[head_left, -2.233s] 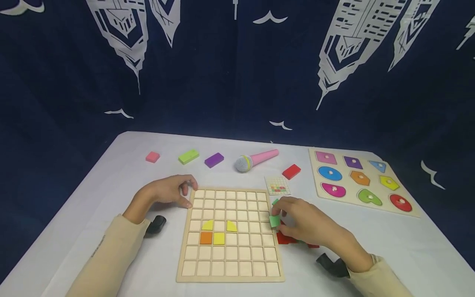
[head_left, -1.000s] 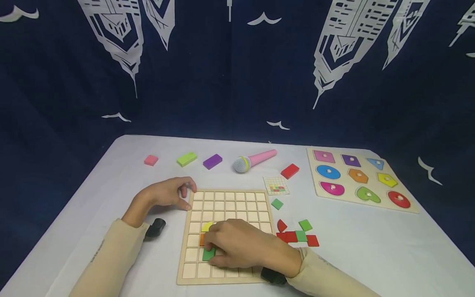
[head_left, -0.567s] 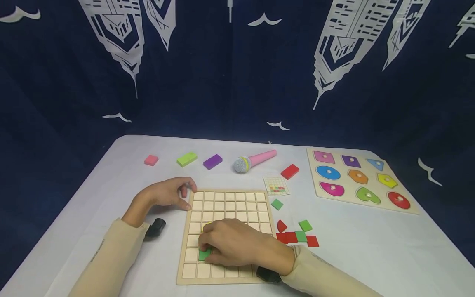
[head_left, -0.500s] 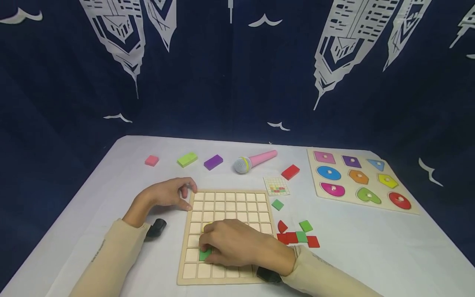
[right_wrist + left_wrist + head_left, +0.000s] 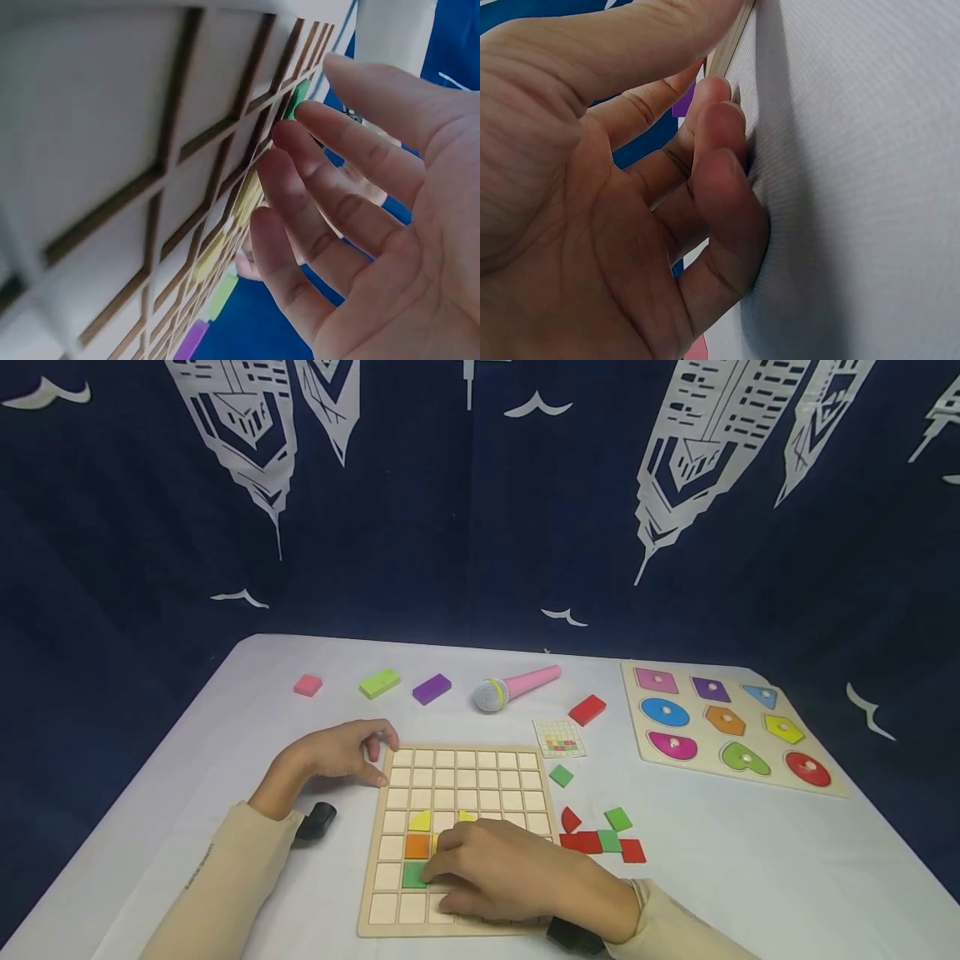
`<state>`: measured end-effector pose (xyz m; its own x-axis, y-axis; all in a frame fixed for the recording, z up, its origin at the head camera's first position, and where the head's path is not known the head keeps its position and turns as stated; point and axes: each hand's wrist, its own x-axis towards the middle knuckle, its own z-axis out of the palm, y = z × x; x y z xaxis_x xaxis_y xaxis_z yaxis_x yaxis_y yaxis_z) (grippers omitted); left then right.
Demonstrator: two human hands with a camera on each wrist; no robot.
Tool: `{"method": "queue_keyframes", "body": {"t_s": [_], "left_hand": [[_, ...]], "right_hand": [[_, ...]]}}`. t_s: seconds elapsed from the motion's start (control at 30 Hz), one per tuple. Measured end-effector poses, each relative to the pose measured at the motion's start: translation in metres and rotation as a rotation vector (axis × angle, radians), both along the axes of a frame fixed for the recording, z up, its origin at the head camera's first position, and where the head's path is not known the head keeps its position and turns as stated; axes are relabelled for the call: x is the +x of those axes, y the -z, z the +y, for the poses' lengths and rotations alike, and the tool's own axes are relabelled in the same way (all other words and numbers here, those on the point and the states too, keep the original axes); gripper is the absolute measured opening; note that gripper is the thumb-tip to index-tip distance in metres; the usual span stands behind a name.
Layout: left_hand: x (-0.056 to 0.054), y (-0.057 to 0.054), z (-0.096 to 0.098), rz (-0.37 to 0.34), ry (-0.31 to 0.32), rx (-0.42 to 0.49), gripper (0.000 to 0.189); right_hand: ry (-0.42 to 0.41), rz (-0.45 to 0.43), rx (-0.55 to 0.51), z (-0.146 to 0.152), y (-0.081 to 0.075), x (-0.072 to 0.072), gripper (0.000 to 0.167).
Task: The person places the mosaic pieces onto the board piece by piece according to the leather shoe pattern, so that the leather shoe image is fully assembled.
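Note:
A wooden grid board [image 5: 480,760] lies on the table, seen in the head view. My left hand [image 5: 341,750] holds its far left corner between thumb and index finger; the other fingers curl against the cloth in the left wrist view. My right hand [image 5: 510,870] hovers low over the board's near half, its fingers [image 5: 300,184] relaxed and pinching nothing. Beside its fingertips a green square tile [image 5: 414,875] sits in a cell, directly below an orange square tile [image 5: 417,846]. Yellow rounded tiles [image 5: 420,821] lie one row farther up. My right hand partly covers a yellow square.
Right of the board lie red tiles [image 5: 589,842], a red quarter-circle tile [image 5: 570,819] and green tiles [image 5: 561,776]. A pattern card [image 5: 559,739], red block [image 5: 587,710], pink microphone [image 5: 517,688], other coloured blocks [image 5: 432,689] and a shape puzzle [image 5: 633,735] stand farther back.
My right hand carried a green tile from the board's right side to the left, set it below the orange tile, let go and drew back slightly right. My left hand stayed put.

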<state>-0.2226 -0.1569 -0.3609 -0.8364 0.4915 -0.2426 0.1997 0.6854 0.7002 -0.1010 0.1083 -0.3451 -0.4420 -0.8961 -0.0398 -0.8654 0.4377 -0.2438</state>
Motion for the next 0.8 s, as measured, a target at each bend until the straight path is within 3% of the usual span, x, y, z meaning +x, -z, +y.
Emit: {"method": "queue_keyframes", "body": {"t_s": [0.3,0.57,0.8], "left_hand": [[0.000,0.000,0.001,-0.004,-0.017,-0.014,0.050],[0.000,0.001,0.001,-0.006,-0.013,-0.007,0.051],[0.000,0.002,0.000,0.002,-0.006,-0.005,0.051]], "right_hand": [[0.099,-0.055,-0.061,0.038,0.003,0.000,0.025],[0.254,-0.145,-0.103,0.075,-0.002,-0.001,0.023],[0.401,-0.119,-0.052,0.102,-0.003,-0.004,0.031]]}}
